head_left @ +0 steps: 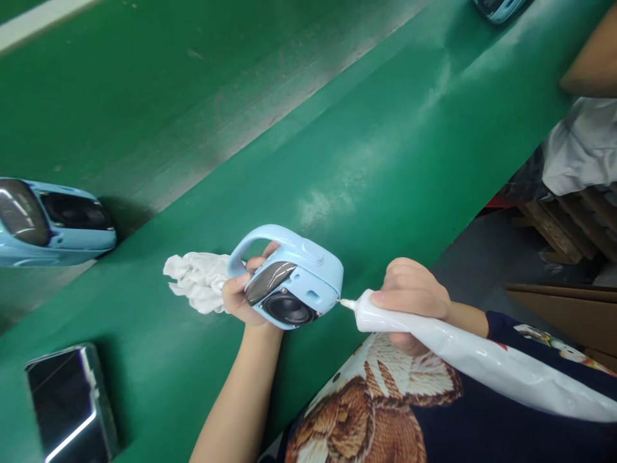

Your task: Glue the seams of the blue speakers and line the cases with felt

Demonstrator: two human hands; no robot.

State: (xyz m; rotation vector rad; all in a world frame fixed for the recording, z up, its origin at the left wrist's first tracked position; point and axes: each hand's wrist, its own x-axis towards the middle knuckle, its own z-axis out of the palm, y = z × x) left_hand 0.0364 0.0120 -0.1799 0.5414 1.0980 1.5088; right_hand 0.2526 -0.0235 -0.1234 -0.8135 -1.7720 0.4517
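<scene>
My left hand (243,299) is closed round the handle end of a light blue speaker housing (315,273), tilted so that its round black speaker and dark glossy panel show. In my right hand (414,296) is a long white tube (463,347), gripped near its neck. The tube's thin nozzle points left and meets, or nearly meets, the right end of the housing near its lower edge. A crumpled white cloth (197,280) lies on the green table just left of my left hand, partly hidden by it.
Another blue housing (72,222) sits at the far left, and one more (499,8) at the top right. A dark phone (65,405) lies bottom left. Someone's arm (592,64) reaches in at the upper right. Beyond the table edge are wooden pallets (563,225) and cardboard (559,315).
</scene>
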